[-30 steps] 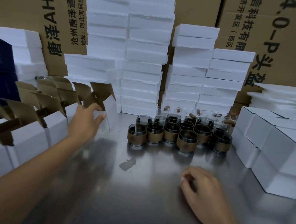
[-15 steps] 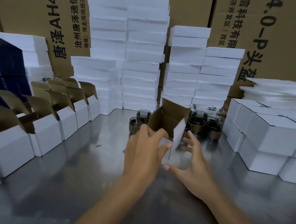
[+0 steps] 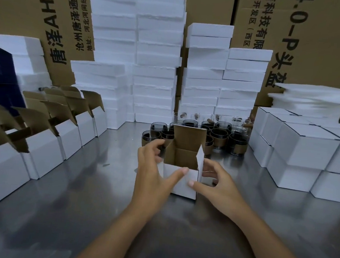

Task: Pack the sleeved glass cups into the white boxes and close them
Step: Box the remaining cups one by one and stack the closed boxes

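Observation:
An open white box (image 3: pixel 183 181) with a brown inside stands on the steel table (image 3: pixel 78 213) in the middle, its lid flap up. My left hand (image 3: pixel 154 172) grips its left side, thumb across the front face. My right hand (image 3: pixel 217 182) holds the right side, thumb on the front. The box is empty inside. Behind it stand several glass cups (image 3: pixel 220 139) with brown sleeves, partly hidden by the box flap.
A row of open white boxes (image 3: pixel 43 150) runs along the left. Closed white boxes (image 3: pixel 304 150) are stacked at the right. White foam slabs (image 3: pixel 155 67) and big cardboard cartons (image 3: pixel 312 38) fill the back. A pile of white foam sheets (image 3: pixel 309 102) lies at the far right.
My left hand took an open box from the left row and brought it to the middle. My right hand joined it, and the box now stands upright on the table between both hands.

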